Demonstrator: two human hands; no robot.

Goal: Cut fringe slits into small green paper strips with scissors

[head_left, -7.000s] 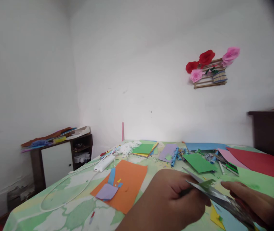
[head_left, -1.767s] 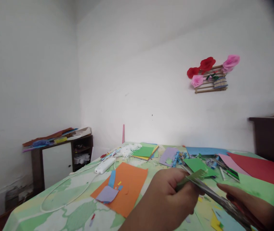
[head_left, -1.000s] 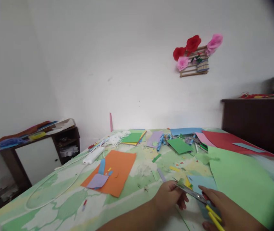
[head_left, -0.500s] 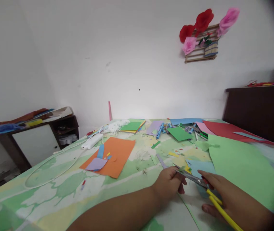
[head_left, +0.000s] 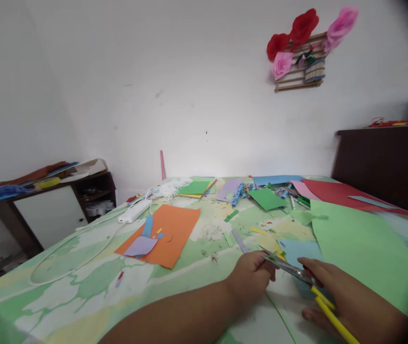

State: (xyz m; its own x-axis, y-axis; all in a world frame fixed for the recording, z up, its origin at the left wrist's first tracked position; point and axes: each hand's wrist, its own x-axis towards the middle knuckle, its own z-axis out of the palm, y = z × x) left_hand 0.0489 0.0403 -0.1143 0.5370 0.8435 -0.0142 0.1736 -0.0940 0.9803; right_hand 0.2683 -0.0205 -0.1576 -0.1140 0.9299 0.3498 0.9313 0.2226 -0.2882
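Note:
My left hand (head_left: 252,279) is low over the green-patterned table (head_left: 82,282), fingers pinched at the tip of the scissor blades; whatever it pinches is too small to make out. My right hand (head_left: 347,306) is closed round the yellow-handled scissors (head_left: 299,277), whose blades point left toward the left hand. A light blue sheet (head_left: 299,251) lies just beyond both hands.
An orange sheet (head_left: 170,231) with blue and lilac pieces lies left of centre. A large light green sheet (head_left: 361,253) and a red sheet (head_left: 343,196) cover the right side. Paper stacks, scraps and pens crowd the far edge. A white cable and adapter (head_left: 132,212) run along the left.
My view has tipped down since the oldest frames, and both hands dropped from in front of me to just above the table. In the last half second they barely moved.

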